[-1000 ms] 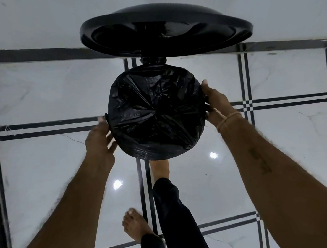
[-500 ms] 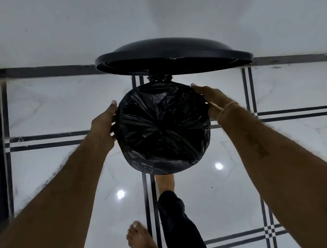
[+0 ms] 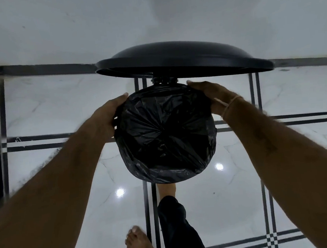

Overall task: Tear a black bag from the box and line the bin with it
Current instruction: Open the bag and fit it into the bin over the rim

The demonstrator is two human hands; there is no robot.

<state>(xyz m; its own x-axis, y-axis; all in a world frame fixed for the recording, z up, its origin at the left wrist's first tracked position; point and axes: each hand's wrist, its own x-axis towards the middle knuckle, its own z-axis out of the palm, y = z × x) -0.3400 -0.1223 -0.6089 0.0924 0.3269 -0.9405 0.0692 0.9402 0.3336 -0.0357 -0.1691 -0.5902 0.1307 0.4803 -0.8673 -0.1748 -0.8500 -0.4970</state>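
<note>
A: Head view. Bin (image 3: pixel 118 120) between the two hands, seen from above, its mouth covered by the black bag (image 3: pixel 165 133), crinkled, folds running to the middle.

B: Hands?

A: Left hand (image 3: pixel 108 116) grips the left edge, fingers curled over the plastic at the rim. Right hand (image 3: pixel 211 95) grips the far right edge the same way; a thin band (image 3: pixel 232 104) sits on that wrist. Both touching the bag.

B: Where does the plastic end?

A: It hangs over the rim on the near side, bunched below the hands. The bin's body is almost all hidden under it; only a sliver shows by the left hand.

B: What's around?

A: Lid (image 3: pixel 183 62) tipped up just beyond the hands, hinge (image 3: pixel 164 80) between them. It blocks part of the floor (image 3: pixel 51 108) and the wall base behind. White glossy tiles, dark double lines, two light spots.

B: Below?

A: One foot (image 3: pixel 166 190) touches the bin's near base, dark trouser leg (image 3: pixel 177 223) behind it. The other bare foot (image 3: pixel 138 243) stands nearer, left of the leg. Dark edge at far left, unclear.
</note>
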